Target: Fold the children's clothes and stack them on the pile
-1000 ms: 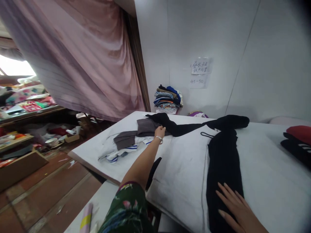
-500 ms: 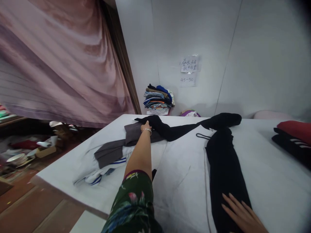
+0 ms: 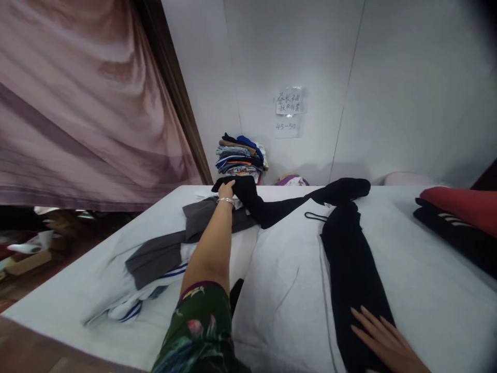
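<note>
Sleeve [image 3: 267, 211] lifted in closed left hand [image 3: 225, 191]; right hand [image 3: 385, 335] flat on black cloth [image 3: 351, 264].

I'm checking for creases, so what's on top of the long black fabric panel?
The right hand lies on the long black fabric panel; fabric beneath that hand is covered from view.

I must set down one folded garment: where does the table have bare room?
The widest bare patch of the white table lies between the black fabric under the right hand and the folded red garment. A smaller one borders the near edge and the blue-striped cloth. It is crowded around the left hand, with gray cloth and black sleeve.
</note>
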A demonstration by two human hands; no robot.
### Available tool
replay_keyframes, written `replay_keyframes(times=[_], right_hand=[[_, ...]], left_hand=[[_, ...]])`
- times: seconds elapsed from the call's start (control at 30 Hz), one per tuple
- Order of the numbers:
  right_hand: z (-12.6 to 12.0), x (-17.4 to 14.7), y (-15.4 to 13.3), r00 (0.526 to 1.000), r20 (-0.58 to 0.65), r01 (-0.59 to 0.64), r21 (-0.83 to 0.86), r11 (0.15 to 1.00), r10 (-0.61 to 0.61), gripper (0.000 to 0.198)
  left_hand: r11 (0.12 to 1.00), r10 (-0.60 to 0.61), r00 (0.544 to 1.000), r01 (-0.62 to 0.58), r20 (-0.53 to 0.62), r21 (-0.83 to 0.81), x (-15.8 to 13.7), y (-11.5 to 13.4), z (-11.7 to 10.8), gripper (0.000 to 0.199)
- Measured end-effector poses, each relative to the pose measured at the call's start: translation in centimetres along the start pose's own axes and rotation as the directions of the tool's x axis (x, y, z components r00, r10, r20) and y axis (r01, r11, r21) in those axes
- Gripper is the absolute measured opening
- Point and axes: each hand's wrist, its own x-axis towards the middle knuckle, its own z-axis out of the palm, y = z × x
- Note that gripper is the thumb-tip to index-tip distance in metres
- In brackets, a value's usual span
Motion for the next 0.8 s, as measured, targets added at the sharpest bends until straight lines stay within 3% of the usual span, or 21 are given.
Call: replay_keyframes(times=[0.1, 0.2, 0.3, 0.37, 0.47, 0.5, 0.53, 0.6, 0.67, 0.73, 0.8], right_hand=[[-0.9, -0.6, -0.1, 0.998, 0.061, 0.029, 0.021, 0.999, -0.03, 0.056], [-3.3, 0.2, -2.0, 0.999, -0.012, 0.031, 0.178, 0.984, -0.029, 0.049], [-6.3, 3.1, -5.6, 0.989, -0.146, 0.077, 0.297, 0.952, -0.034, 0.049], [-7.8, 5.7, -7.7, 0.986, -0.167, 0.107, 0.516, 0.85, -0.022, 0.06], [-8.1, 9.0, -8.8, 0.998, -0.064, 0.058, 0.862, 0.504, -0.006, 0.057], [-7.6, 9.6, -8.6, 1.0, -0.012, 0.015, 0.914, 0.405, -0.009, 0.054], [-7.0, 10.0, -8.3, 0.999, 0.034, -0.029, 0.943, 0.333, -0.007, 0.051], [-5.5, 10.0, -7.4, 0.997, 0.081, -0.083, 0.961, 0.263, 0.019, 0.043], [-4.3, 9.2, -6.6, 0.996, 0.076, -0.087, 0.964, 0.253, 0.054, 0.035], [-3.9, 8.2, -6.1, 0.996, 0.049, -0.067, 0.956, 0.285, 0.07, 0.029], [-4.1, 7.0, -6.1, 0.995, 0.038, -0.067, 0.938, 0.34, 0.09, 0.025]], left_hand=[[0.987, 0.157, 0.971, -0.15, 0.182, -0.052, -3.0, 1.5, 2.0, 0.023], [0.954, 0.301, 0.847, -0.27, 0.438, -0.132, -7.7, 2.6, 3.5, 0.028], [0.936, 0.311, 0.705, -0.344, 0.638, -0.076, -13.0, 2.5, 4.3, 0.024], [0.887, 0.307, 0.528, -0.46, 0.792, -0.037, -16.5, 1.5, 4.5, 0.025], [0.752, 0.263, 0.161, -0.652, 0.951, -0.098, -21.7, -1.3, 4.1, 0.033], [0.714, 0.226, 0.086, -0.692, 0.97, -0.105, -23.3, -2.4, 3.7, 0.034], [0.686, 0.178, 0.059, -0.723, 0.982, -0.081, -24.8, -3.4, 3.2, 0.034], [0.65, 0.096, 0.126, -0.759, 0.987, 0.034, -27.2, -5.2, 1.9, 0.036], [0.626, 0.061, 0.229, -0.767, 0.971, 0.142, -28.7, -6.3, 0.4, 0.04], [0.611, 0.068, 0.313, -0.764, 0.947, 0.209, -29.4, -6.7, -0.9, 0.041], [0.608, 0.1, 0.364, -0.759, 0.926, 0.233, -29.5, -6.6, -1.9, 0.04]])
